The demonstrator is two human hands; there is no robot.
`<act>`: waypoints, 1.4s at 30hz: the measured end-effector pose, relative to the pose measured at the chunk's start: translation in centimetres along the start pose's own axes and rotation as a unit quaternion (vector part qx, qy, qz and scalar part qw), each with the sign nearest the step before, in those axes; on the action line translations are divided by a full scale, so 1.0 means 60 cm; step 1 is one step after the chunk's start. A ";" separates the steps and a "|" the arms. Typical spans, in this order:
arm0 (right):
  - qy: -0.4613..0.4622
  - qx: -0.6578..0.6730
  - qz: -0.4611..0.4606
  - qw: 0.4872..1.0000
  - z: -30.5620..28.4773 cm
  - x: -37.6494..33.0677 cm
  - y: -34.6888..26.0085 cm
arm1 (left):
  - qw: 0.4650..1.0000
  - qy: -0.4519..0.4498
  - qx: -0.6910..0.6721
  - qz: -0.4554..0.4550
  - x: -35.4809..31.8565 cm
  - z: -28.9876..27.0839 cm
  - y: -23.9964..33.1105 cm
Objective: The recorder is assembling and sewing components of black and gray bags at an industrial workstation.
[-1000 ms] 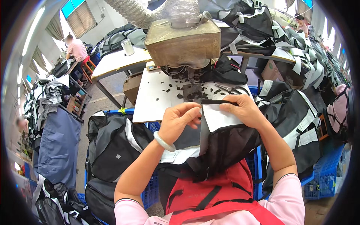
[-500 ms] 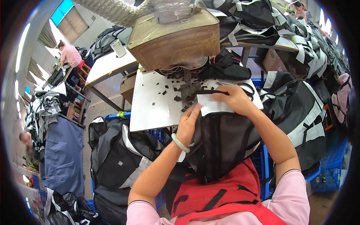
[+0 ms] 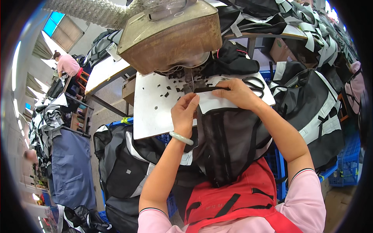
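Observation:
A dark grey and black fabric bag piece (image 3: 241, 136) hangs from the front edge of the white worktable (image 3: 149, 112) toward my lap. A white panel (image 3: 211, 101) forms its upper end, with a narrow black strap (image 3: 206, 89) along the top edge. My right hand (image 3: 237, 93) is closed on the strap and the panel, thumb on top. At the panel's left edge my left hand (image 3: 183, 114), a pale bangle on its wrist, has fingers and thumb pinched together by the strap's end; its grip is partly hidden. Black-handled scissors (image 3: 254, 86) lie just beyond my right hand.
Above the table's far side hangs a worn metal hood (image 3: 171, 39) with a ribbed hose (image 3: 97, 13). Small black scraps (image 3: 167, 94) litter the tabletop. Bag pieces (image 3: 124, 163) fill blue crates on both sides. A person in pink (image 3: 69, 64) sits far left.
My left hand has shifted left and up along the panel's edge, its fingers nearer the strap's end. My right hand stays on the strap, slightly farther left. The whole view has tilted a little.

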State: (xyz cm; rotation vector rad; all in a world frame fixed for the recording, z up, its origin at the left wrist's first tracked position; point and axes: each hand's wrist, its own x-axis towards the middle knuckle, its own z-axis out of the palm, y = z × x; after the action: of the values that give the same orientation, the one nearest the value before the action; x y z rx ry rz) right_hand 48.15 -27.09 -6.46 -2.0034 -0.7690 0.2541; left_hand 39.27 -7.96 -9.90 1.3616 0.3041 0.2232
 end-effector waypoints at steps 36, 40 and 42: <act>0.025 -0.020 -0.022 0.999 0.022 0.010 0.016 | 0.997 0.013 -0.046 0.056 0.032 -0.015 -0.023; 0.026 -0.017 -0.023 0.999 0.022 0.013 0.018 | 0.997 0.018 -0.048 0.058 0.035 -0.014 -0.021; 0.024 -0.013 -0.032 0.999 0.022 0.015 0.022 | 0.997 0.017 -0.059 0.041 0.037 -0.013 -0.020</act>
State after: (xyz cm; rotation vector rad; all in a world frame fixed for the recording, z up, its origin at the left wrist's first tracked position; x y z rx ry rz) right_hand 48.80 -26.05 -8.15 -1.9978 -0.8080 0.1577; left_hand 41.09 -6.74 -11.43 1.2553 0.2609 0.3278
